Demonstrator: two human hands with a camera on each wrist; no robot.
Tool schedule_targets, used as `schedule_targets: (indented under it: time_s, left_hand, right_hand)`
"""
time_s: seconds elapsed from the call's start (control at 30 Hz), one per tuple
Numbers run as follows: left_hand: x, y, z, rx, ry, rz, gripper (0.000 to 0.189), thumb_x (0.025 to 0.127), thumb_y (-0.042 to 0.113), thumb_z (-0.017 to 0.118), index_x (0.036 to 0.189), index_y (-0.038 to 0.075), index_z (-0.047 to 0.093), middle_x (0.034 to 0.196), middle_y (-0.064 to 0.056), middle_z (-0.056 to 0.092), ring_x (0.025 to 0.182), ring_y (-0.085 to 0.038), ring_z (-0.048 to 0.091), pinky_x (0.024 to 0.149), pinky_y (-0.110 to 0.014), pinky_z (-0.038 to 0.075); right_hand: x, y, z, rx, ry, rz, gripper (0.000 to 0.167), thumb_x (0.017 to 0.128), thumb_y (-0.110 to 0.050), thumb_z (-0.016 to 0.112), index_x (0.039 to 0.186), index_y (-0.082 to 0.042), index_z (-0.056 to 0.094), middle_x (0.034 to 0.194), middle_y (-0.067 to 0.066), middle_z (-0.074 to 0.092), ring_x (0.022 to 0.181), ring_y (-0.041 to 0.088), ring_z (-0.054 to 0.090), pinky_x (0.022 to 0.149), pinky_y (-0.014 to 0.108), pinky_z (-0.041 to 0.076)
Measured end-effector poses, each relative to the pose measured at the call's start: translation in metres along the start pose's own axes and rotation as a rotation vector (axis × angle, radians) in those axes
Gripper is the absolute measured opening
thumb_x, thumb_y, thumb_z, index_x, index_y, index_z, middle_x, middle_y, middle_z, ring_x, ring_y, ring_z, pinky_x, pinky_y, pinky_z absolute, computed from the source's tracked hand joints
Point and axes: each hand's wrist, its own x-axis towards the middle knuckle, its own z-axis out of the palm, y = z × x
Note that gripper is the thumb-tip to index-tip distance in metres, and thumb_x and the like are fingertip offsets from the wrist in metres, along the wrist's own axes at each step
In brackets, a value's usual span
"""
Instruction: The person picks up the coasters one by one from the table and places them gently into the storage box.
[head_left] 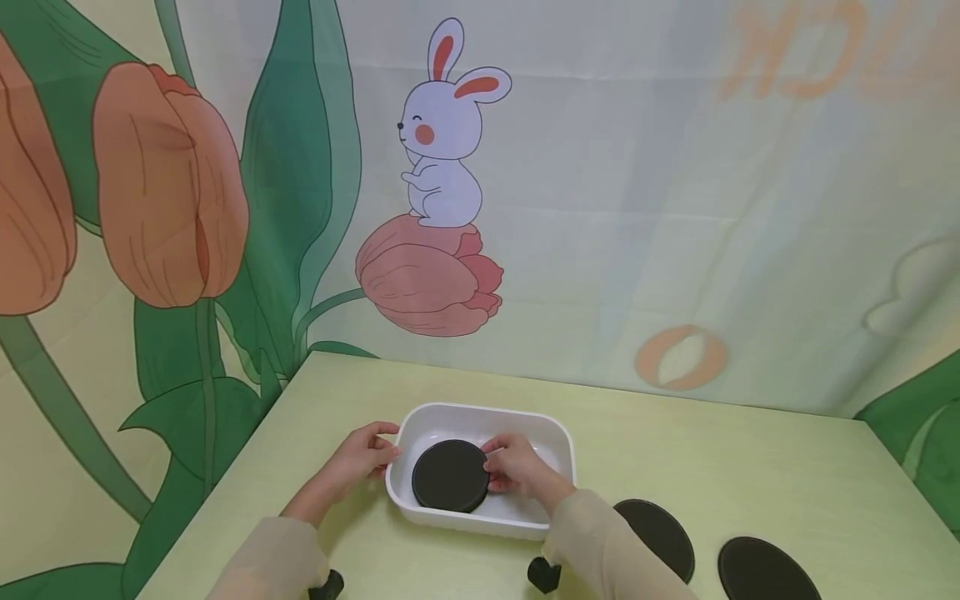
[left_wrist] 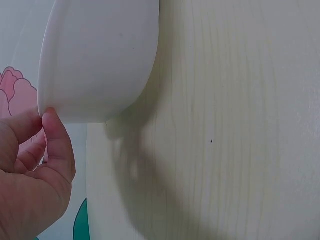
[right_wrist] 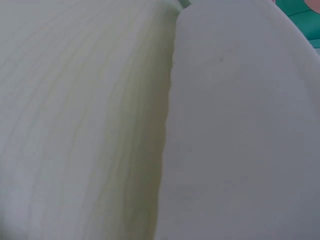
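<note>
A white rectangular tub (head_left: 487, 527) with rounded corners stands on the table. My left hand (head_left: 358, 458) pinches the tub's rim at its left end; in the left wrist view the thumb and a finger of that hand (left_wrist: 42, 170) meet on the rim of the tub (left_wrist: 102, 55). Inside the tub is a black round disc (head_left: 450, 476). My right hand (head_left: 521, 471) reaches over the tub's front wall and grips the disc's right edge. Only the outer wall of the tub (right_wrist: 240, 120) and the tabletop fill the right wrist view; the right hand's work is hidden there.
Two more black discs lie on the table to the right, one (head_left: 660, 537) beside the right sleeve, the other (head_left: 765, 571) farther right and cut off by the frame. A printed cloth (head_left: 562, 208) with a rabbit and tulips hangs behind the pale yellow tabletop (head_left: 750, 467).
</note>
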Motion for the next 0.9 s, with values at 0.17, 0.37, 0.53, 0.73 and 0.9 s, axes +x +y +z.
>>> schedule_targets:
  time_s: [0.17,0.37,0.53,0.73,0.9]
  left_hand:
    - [-0.001,0.001,0.0,0.001,-0.002,-0.006,0.036,0.084,0.004,0.056,0.119,0.0,0.046,0.081,-0.007,0.052,0.064,-0.014,0.048,0.059,-0.028,0.044]
    - [0.0,0.002,0.001,0.003,0.006,-0.012,0.035,0.084,0.002,0.056,0.118,0.0,0.047,0.08,-0.006,0.051,0.064,-0.014,0.048,0.059,-0.029,0.044]
    - [0.001,0.003,0.002,0.015,0.009,-0.012,0.035,0.084,0.003,0.056,0.117,0.001,0.047,0.08,-0.007,0.051,0.064,-0.014,0.047,0.059,-0.028,0.043]
    - [0.001,0.001,0.002,0.017,0.011,-0.009,0.035,0.083,0.003,0.057,0.117,0.0,0.048,0.078,-0.007,0.052,0.061,-0.014,0.047,0.058,-0.028,0.042]
    - [0.001,0.0,0.002,0.014,0.011,-0.004,0.035,0.083,0.003,0.057,0.117,0.0,0.048,0.079,-0.006,0.052,0.062,-0.014,0.047,0.057,-0.027,0.042]
  right_hand:
    - [0.003,0.005,0.002,-0.032,0.044,-0.005,0.03,0.072,0.011,0.05,0.102,0.006,0.053,0.06,0.002,0.047,0.043,0.009,0.044,0.04,0.02,0.042]
    - [0.002,0.006,0.002,-0.082,0.11,-0.035,0.026,0.069,0.011,0.05,0.094,0.006,0.055,0.055,0.002,0.046,0.039,0.009,0.042,0.037,0.02,0.039]
    - [-0.005,-0.002,-0.003,-0.133,0.11,-0.072,0.025,0.069,0.011,0.05,0.093,0.006,0.055,0.052,0.001,0.043,0.043,0.01,0.041,0.038,0.02,0.036]
    - [-0.024,-0.023,-0.018,-0.178,0.002,-0.094,0.029,0.074,0.007,0.053,0.103,0.006,0.052,0.062,0.002,0.047,0.054,0.012,0.046,0.045,0.02,0.042]
    - [-0.041,-0.038,-0.042,-0.217,-0.163,-0.094,0.029,0.076,0.003,0.055,0.104,0.002,0.051,0.072,0.004,0.053,0.06,0.015,0.049,0.05,0.024,0.044]
